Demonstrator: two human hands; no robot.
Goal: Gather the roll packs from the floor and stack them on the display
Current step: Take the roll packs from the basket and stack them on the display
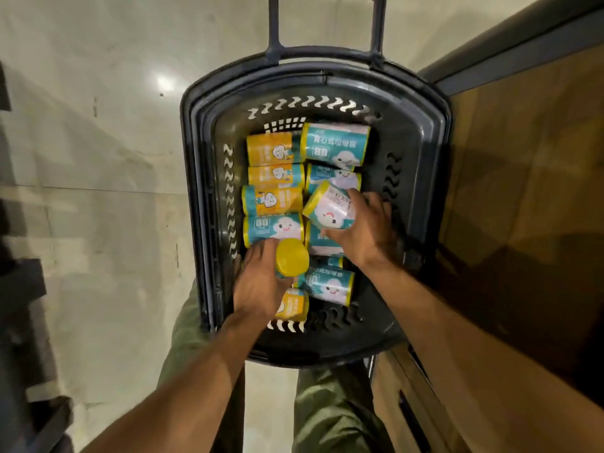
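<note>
A dark plastic basket (196, 165) stands on the floor, holding several roll packs in teal and orange wrappers with yellow ends. My left hand (258, 282) grips one pack upright, its yellow end (292, 257) facing the camera, at the basket's near left. My right hand (362, 230) is closed on a teal-and-pink pack (330, 206), tilted and lifted a little above the others at the right side. Orange packs (274, 148) lie in a column on the left, teal packs (336, 143) on the right.
The basket has a tall pull handle (274, 24) at its far end. A brown wooden display unit (529, 191) stands close along the right. Pale tiled floor (98, 158) lies to the left, with dark shelving (19, 289) at the left edge. My legs stand behind the basket.
</note>
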